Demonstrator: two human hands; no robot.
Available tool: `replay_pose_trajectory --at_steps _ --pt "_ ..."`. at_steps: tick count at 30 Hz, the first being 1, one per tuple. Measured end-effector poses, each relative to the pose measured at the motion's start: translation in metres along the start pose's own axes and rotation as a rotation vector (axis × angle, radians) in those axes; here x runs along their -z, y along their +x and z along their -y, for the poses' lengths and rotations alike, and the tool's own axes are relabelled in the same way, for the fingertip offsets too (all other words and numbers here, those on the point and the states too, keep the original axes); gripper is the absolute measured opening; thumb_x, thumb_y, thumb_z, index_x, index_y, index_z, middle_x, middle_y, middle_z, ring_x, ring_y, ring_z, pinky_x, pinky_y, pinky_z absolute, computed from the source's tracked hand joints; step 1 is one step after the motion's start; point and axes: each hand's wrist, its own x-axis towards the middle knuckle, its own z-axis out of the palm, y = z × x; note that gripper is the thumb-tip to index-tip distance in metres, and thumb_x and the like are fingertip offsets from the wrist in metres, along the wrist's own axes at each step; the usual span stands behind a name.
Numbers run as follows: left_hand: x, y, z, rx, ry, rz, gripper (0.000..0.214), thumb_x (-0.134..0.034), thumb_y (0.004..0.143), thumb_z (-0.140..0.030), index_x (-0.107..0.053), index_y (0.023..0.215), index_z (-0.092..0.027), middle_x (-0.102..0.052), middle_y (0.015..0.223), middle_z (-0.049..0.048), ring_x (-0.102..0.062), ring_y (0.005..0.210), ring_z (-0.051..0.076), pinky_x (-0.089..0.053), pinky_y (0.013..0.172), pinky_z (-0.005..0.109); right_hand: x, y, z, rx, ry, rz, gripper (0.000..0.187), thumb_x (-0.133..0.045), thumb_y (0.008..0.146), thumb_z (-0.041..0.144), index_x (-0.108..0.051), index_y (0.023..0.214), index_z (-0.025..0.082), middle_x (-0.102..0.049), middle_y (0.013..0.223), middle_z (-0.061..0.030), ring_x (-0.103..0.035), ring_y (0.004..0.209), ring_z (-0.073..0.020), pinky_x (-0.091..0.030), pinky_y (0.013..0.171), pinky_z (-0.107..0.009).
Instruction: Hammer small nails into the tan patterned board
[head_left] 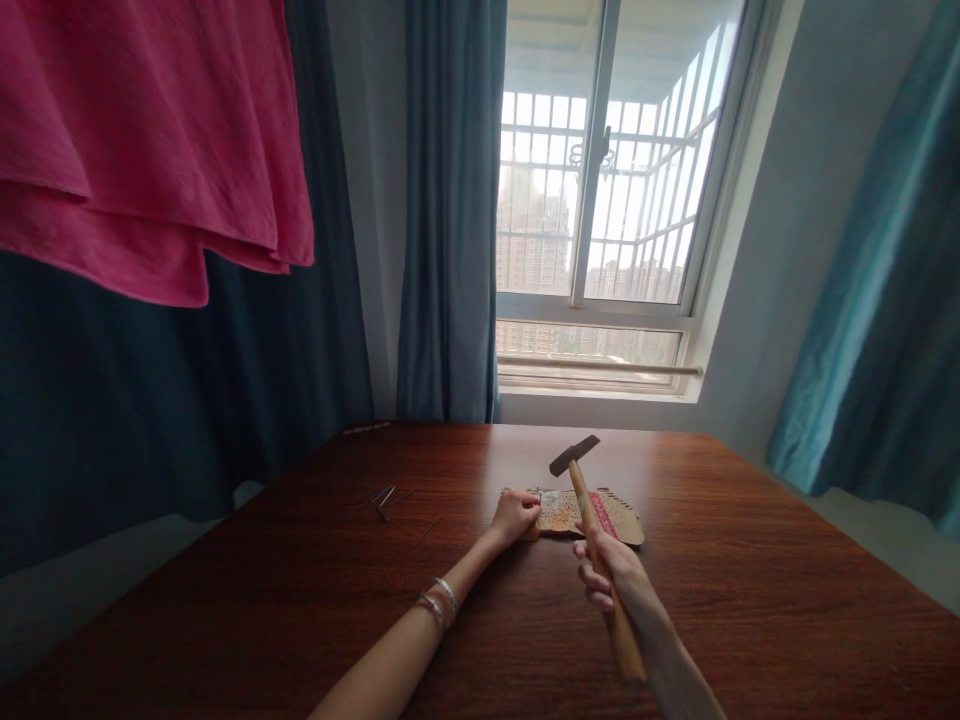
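Note:
My right hand is wrapped round the wooden handle of a hammer, whose dark metal head is raised above the table. Beneath and behind the hammer lies a flat tan piece dotted with small holes or marks, with a red patterned band across it. At its left end my left hand is closed in a pinch, fingertips close to the surface. What those fingers hold is too small to make out. Left of that hand, several thin metal pieces that look like nails lie on the wood.
The brown wooden table runs back to the wall below a barred window. Blue curtains hang on both sides. A pink cloth hangs at the upper left. A thin strip lies by the back left edge.

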Motion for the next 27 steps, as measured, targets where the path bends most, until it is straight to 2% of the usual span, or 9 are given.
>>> replay_pose_trajectory --at_steps 3,6,9,12,16,19,22,27 --pt "0.000 0.000 -0.001 -0.011 0.003 -0.002 0.025 -0.050 0.072 -0.022 -0.073 0.067 -0.012 -0.066 0.062 0.0032 -0.053 0.062 0.014 -0.035 0.060 0.022 0.014 0.000 0.003 -0.096 0.132 0.035 0.042 -0.076 0.065 0.041 -0.051 0.091 0.018 -0.045 0.061 0.0068 -0.025 0.038 0.0004 -0.015 0.032 -0.012" --pt "0.001 0.000 -0.002 -0.015 0.013 -0.002 0.025 -0.050 0.072 -0.022 -0.072 0.064 -0.012 -0.064 0.059 0.0025 -0.052 0.060 0.014 -0.034 0.059 0.022 0.026 -0.008 0.006 -0.178 0.251 0.113 0.027 -0.070 0.071 0.033 -0.049 0.079 0.018 -0.041 0.059 0.0064 -0.023 0.040 -0.0005 -0.013 0.034 -0.010" --pt "0.001 0.000 -0.003 -0.011 0.015 -0.010 0.026 -0.050 0.072 -0.023 -0.071 0.063 -0.013 -0.063 0.058 0.0024 -0.051 0.059 0.013 -0.033 0.059 0.022 0.032 -0.018 0.004 -0.260 0.297 0.205 0.025 -0.060 0.080 0.032 -0.043 0.068 0.018 -0.029 0.051 0.0093 -0.015 0.039 -0.0010 -0.013 0.034 -0.010" --pt "0.002 -0.001 -0.005 0.018 -0.004 -0.016 0.025 -0.052 0.072 -0.026 -0.072 0.065 -0.013 -0.064 0.060 0.0029 -0.053 0.062 0.015 -0.034 0.060 0.022 0.028 -0.022 0.002 -0.272 0.313 0.218 0.022 -0.062 0.079 0.034 -0.047 0.075 0.018 -0.027 0.051 0.0111 -0.010 0.037 -0.0001 -0.008 0.033 -0.010" --pt "0.003 -0.001 -0.006 0.040 -0.019 -0.019 0.023 -0.054 0.071 -0.027 -0.072 0.064 -0.013 -0.064 0.059 0.0029 -0.053 0.062 0.015 -0.035 0.062 0.023 0.017 -0.022 0.003 -0.342 0.154 0.135 0.035 -0.062 0.079 0.044 -0.047 0.105 0.026 -0.035 0.053 0.0122 -0.016 0.031 -0.0003 -0.009 0.030 -0.011" --pt "0.002 -0.001 -0.005 0.025 -0.008 -0.018 0.023 -0.054 0.071 -0.025 -0.072 0.064 -0.014 -0.063 0.058 0.0017 -0.052 0.061 0.014 -0.034 0.061 0.022 0.011 -0.021 0.001 -0.335 -0.025 0.033 0.042 -0.054 0.082 0.053 -0.042 0.115 0.030 -0.037 0.051 0.0130 -0.021 0.027 -0.0017 -0.014 0.027 -0.012" --pt "0.002 -0.001 -0.005 -0.003 0.006 -0.015 0.023 -0.052 0.072 -0.023 -0.071 0.063 -0.013 -0.062 0.057 0.0011 -0.051 0.059 0.013 -0.033 0.060 0.022 0.008 -0.022 -0.003 -0.295 -0.157 -0.047 0.042 -0.049 0.081 0.060 -0.044 0.106 0.027 -0.038 0.050 0.0126 -0.024 0.026 -0.0018 -0.018 0.025 -0.012" --pt "0.001 0.000 -0.004 -0.001 -0.009 -0.011 0.023 -0.053 0.072 -0.022 -0.072 0.067 -0.012 -0.064 0.060 0.0023 -0.053 0.062 0.014 -0.035 0.061 0.022 0.004 -0.021 -0.006 -0.185 -0.264 -0.031 0.045 -0.053 0.075 0.066 -0.038 0.078 0.023 -0.041 0.052 0.0112 -0.026 0.025 -0.0005 -0.021 0.023 -0.013"
